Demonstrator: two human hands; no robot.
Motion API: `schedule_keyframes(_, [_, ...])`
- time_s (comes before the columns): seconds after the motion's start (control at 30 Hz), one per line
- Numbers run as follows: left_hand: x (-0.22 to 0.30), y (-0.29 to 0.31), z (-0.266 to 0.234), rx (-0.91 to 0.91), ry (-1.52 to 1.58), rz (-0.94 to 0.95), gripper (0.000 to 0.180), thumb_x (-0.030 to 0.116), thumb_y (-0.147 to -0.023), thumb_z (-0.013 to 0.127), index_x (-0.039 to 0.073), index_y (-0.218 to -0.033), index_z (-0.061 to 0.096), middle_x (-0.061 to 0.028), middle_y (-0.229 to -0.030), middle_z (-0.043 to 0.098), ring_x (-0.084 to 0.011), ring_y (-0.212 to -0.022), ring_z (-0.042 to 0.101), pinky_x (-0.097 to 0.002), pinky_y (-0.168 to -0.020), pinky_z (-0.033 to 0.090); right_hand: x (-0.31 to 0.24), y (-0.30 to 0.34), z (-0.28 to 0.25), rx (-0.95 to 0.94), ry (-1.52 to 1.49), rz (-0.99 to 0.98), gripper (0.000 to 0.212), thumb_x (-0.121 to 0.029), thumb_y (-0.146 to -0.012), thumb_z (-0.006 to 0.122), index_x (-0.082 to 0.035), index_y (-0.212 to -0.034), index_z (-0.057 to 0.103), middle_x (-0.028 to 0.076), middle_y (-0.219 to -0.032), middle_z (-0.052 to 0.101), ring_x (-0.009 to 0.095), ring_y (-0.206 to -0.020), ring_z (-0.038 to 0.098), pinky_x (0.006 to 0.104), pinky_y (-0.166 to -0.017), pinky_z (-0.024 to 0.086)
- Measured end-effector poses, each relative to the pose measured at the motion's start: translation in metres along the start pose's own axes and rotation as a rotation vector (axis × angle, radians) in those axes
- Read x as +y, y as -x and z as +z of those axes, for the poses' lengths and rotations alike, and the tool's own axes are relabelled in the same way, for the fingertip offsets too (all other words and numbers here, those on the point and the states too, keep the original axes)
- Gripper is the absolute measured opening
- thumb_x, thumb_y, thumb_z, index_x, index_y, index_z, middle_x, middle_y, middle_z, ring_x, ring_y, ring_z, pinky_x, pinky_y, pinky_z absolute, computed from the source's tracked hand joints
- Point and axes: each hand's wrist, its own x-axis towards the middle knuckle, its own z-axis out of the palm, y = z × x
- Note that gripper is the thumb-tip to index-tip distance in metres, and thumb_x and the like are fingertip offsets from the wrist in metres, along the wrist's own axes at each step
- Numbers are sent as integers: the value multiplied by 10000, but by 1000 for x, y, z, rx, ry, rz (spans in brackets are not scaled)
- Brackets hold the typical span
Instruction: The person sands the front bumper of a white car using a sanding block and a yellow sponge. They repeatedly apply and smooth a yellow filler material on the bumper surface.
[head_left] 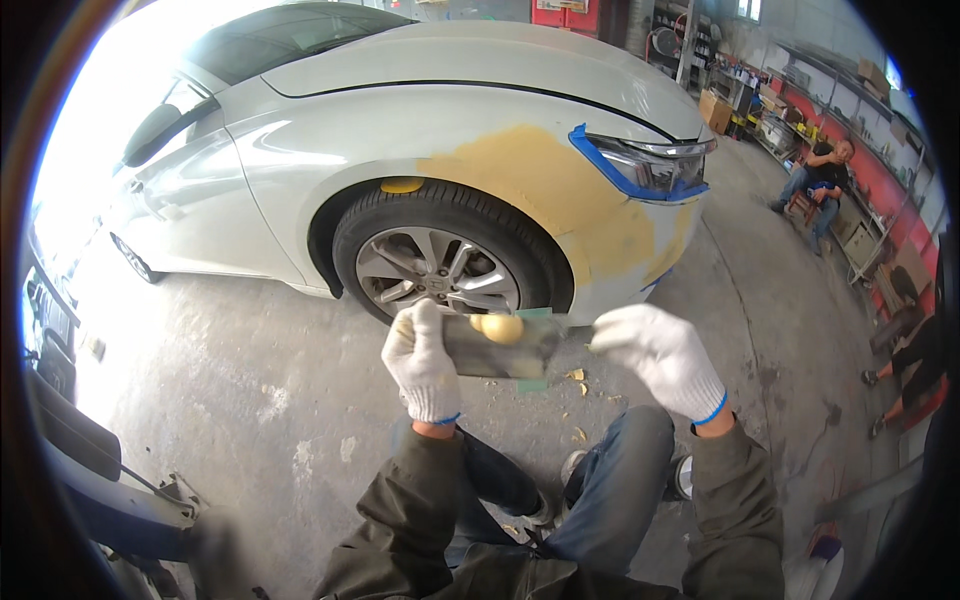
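My left hand (420, 365), in a white knit glove, grips the left end of a dark flat mixing board (490, 355). A lump of yellow body filler (498, 327) sits near the board's upper edge. Just off the board's right end, my right hand (660, 355), gloved too, has its fingers pinched together; motion blur hides what they hold. In front of me stands a white car (260, 150). Tan filler (540, 185) covers its fender around the wheel arch, and blue masking tape (605, 170) edges the headlight (650, 165).
The car's front wheel (440, 265) is just beyond my hands. Yellowish scraps (575, 376) litter the concrete floor (250, 400). A seated person (825, 185) is by cluttered shelves at the right; another person's legs (905, 370) show lower down. Dark equipment (90, 440) stands at the left.
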Motion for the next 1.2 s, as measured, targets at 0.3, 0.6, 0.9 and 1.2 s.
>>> schedule_keyframes(0.3, [-26, 6, -9, -146, -232, -15, 254, 226, -1055, 690, -6, -955, 719, 32, -811, 665, -43, -761, 555, -222, -705, 453, 9, 24, 45, 283, -843, 553, 286, -263, -1036, 718, -121, -822, 592, -88, -686, 465, 4, -552, 391, 210, -471, 285])
schedule_keyframes(0.6, [-31, 18, -3, -56, -103, -165, 277, 255, -1058, 681, 21, -916, 724, 15, -783, 686, -55, -687, 598, -223, -645, 485, 48, 22, 64, 670, -1321, 480, 226, -184, -1098, 588, -82, -1295, 634, 22, -1137, 690, 156, -954, 675, 300, -855, 565])
schedule_keyframes(0.9, [-31, 11, 14, -57, 21, -206, 289, 262, -1068, 659, 51, -874, 694, 14, -745, 676, -48, -633, 572, -214, -595, 450, 35, 32, 73, 509, -1169, 514, 366, -269, -1105, 579, -25, -1377, 598, 73, -1204, 683, 183, -1079, 679, 333, -924, 581])
schedule_keyframes(1.2, [-34, 36, 30, -308, -209, -473, 269, 256, -1034, 718, 40, -875, 721, 33, -762, 678, -29, -637, 561, -205, -578, 436, 127, 72, 170, -50, -1977, 692, 510, -269, -1134, 451, -26, -1579, 399, 174, -1563, 498, 253, -1378, 562, 373, -1162, 481])
